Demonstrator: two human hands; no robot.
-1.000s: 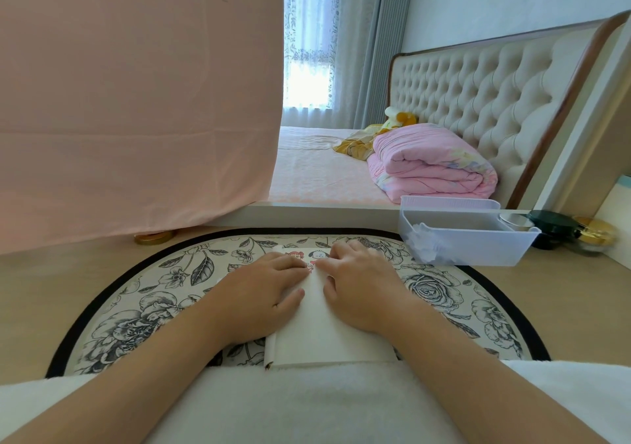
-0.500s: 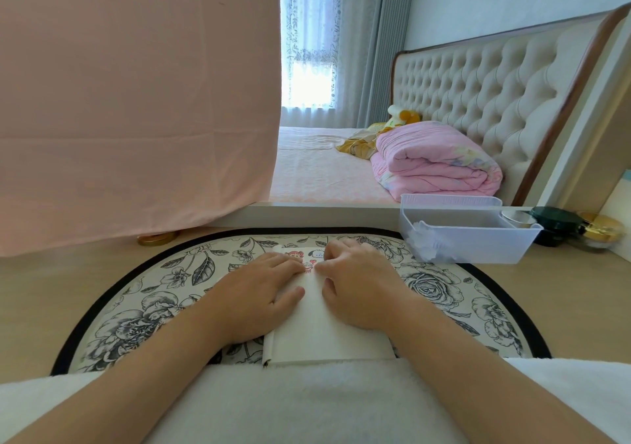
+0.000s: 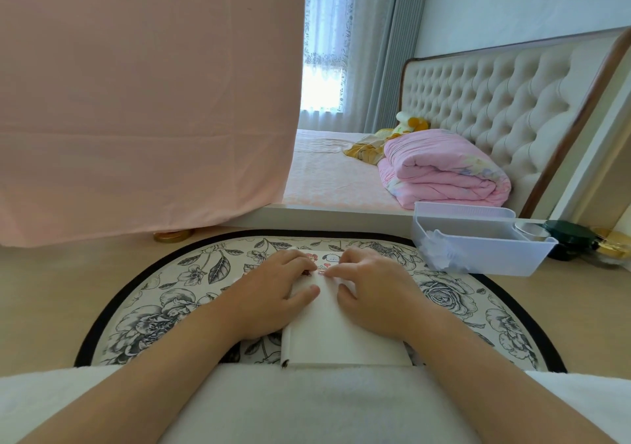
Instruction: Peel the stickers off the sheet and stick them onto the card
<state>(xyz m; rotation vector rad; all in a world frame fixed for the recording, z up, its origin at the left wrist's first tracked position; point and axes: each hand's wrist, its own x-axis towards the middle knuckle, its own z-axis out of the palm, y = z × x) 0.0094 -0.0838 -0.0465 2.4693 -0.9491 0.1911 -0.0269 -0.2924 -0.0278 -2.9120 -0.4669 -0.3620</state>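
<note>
A white card [image 3: 327, 338] lies lengthwise on the floral mat [image 3: 164, 307] in front of me. At its far end sits the sticker sheet [image 3: 322, 258], showing a red-haired figure, a white dog and small hearts. My left hand [image 3: 273, 293] rests on the card's left side, its fingertips on the sheet and its thumb flat on the card. My right hand [image 3: 372, 290] lies on the right side, its bent fingertips touching the small stickers next to the left fingertips. Whether a sticker is lifted is hidden by the fingers.
A clear plastic bin [image 3: 478, 245] stands on the floor at the right, with dark and gold jars [image 3: 573, 239] behind it. A pink cloth [image 3: 143, 102] hangs at the left over a gold lid [image 3: 172, 236]. The bed with a folded pink quilt [image 3: 444, 174] is behind.
Both hands have stayed on the card, and the fingertips of the two hands have drawn slightly closer together over the stickers. The view has shifted a little.
</note>
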